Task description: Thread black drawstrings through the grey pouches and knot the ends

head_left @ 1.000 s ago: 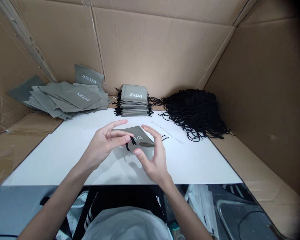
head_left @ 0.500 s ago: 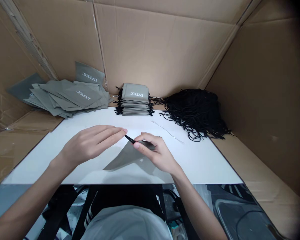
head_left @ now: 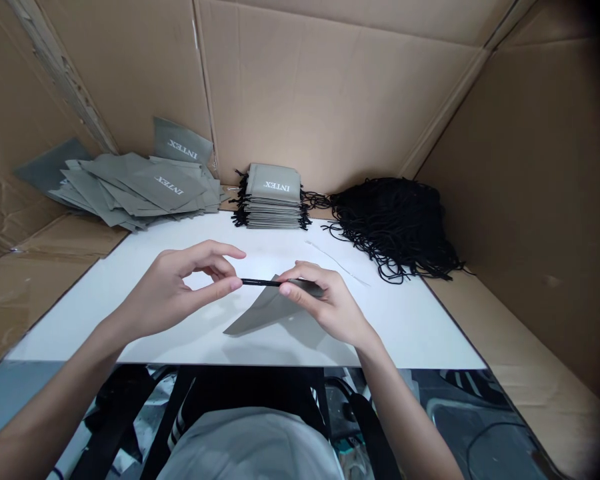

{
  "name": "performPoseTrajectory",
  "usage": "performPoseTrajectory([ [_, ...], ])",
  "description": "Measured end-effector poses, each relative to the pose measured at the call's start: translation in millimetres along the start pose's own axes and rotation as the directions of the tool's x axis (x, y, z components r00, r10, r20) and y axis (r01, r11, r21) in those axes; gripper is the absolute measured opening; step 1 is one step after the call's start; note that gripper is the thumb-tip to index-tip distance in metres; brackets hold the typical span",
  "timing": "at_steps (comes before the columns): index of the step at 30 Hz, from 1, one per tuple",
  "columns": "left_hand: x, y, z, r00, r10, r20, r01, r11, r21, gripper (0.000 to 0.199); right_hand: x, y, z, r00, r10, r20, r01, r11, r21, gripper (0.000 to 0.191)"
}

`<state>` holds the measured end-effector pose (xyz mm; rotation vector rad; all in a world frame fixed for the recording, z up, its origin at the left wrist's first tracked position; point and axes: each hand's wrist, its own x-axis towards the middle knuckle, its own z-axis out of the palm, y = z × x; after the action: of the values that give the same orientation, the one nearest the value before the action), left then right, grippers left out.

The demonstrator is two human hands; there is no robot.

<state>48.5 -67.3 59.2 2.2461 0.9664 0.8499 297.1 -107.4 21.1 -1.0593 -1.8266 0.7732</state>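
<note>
A short stretch of black cord runs level between my two hands above the table. My left hand has its thumb at the cord's left end, with the index finger raised and the other fingers curled behind. My right hand pinches the cord between thumb and index finger. From that same hand a plain grey pouch hangs slanting down to the left, its upper right part covered by the fingers. How the cord joins the pouch is hidden.
A loose heap of grey pouches lies back left. In the back middle stands a neat stack of corded pouches. Black cords are piled back right, and a thin white strand lies on the white table. Cardboard walls enclose it.
My left hand has turned from flat, outstretched fingers to thumb and curled fingers at the cord's end. The cord now lies nearly level. The right hand and pouch have shifted slightly right.
</note>
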Motion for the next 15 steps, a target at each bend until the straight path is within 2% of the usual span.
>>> performPoseTrajectory([
  [3, -1, -1, -4.1, 0.996, -0.053, 0.071, 0.057, 0.997, -0.046, 0.025, -1, -1, -2, 1.000, 0.016, 0.005, -0.016, 0.999, -0.039, 0.015],
  [8, -5, -4, -4.1, 0.984, -0.136, 0.114, 0.144, 0.987, -0.066, 0.020, -2, 0, -4, 0.999, 0.000, 0.035, 0.004, 0.993, -0.116, 0.016],
  [12, -14, -5, 10.6, 0.988, -0.121, 0.091, 0.139, 0.966, -0.219, 0.021, -8, 10, -8, 0.999, -0.014, 0.031, 0.020, 0.978, -0.206, 0.019],
  [15, -21, -11, 29.1, 0.986, -0.154, 0.061, 0.165, 0.923, -0.348, 0.023, -15, 38, -14, 0.999, -0.038, -0.029, 0.028, 0.957, -0.288, 0.027],
])
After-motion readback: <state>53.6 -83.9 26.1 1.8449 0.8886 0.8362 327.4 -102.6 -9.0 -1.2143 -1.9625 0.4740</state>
